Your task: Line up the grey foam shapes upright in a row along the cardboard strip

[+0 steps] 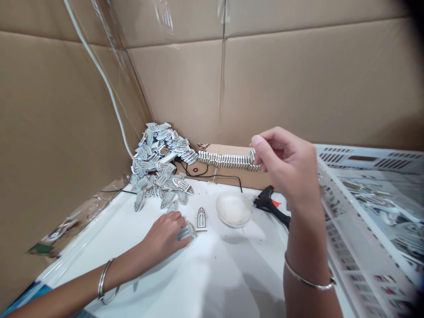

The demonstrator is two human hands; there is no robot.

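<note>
My left hand [165, 233] rests on the white table [205, 274], fingers curled around a small silver arch-shaped piece [187, 231]. Right beside it another arch-shaped cutout [201, 219] lies flat. My right hand [287, 165] is raised above the table, fingers pinched at the right end of a row of upright silver pieces [225, 160] lined up on a cardboard ledge. What the pinch holds looks like one of those small pieces, partly hidden by the fingers.
A heap of silver arch-shaped pieces [159, 165] lies at the back left. A small white bowl [233, 210] and a black glue gun [272, 206] sit mid-table. A white plastic crate [371, 198] stands at the right. Cardboard walls surround the table.
</note>
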